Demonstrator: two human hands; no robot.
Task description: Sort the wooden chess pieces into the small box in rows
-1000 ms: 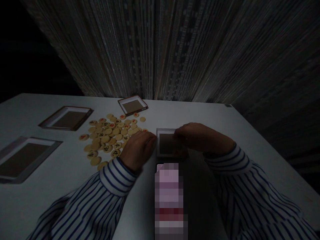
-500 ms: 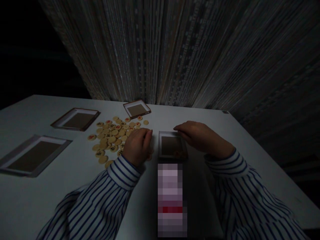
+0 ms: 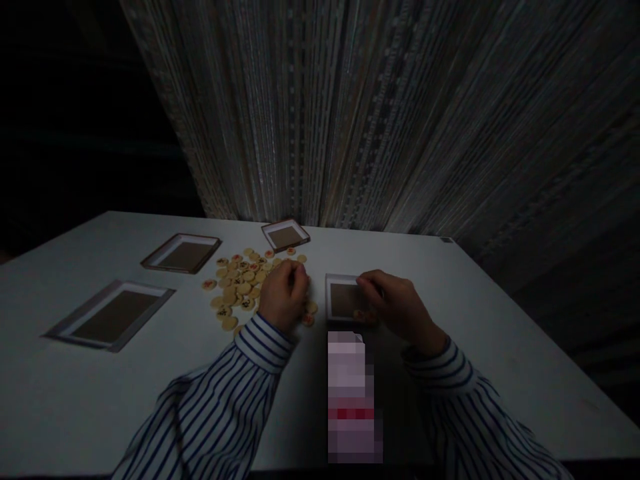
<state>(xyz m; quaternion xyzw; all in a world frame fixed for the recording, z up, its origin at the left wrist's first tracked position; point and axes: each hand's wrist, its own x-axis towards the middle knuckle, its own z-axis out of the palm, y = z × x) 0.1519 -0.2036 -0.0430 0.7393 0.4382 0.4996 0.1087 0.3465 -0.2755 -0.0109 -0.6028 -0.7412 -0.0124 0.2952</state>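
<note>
A pile of round wooden Chinese chess pieces, some with red or black characters, lies spread on the white table. Over the pile's right side is my left hand, closed with its fingers curled under; anything inside is hidden. Two pieces show just beyond its right edge. My right hand is above the right part of a small open box, thumb and fingers drawn together; I cannot make out what they hold. A couple of pieces rest in that box's near right corner.
Two open box halves, a brown-rimmed one and a grey-rimmed one, lie on the left. Another small open box sits behind the pile. A string curtain hangs at the table's far edge. A pixelated patch covers the near middle.
My right hand has come in over the small box, and its outstretched fingers have curled together. My left hand stays closed beside the pile. The whole view has shifted slightly.
</note>
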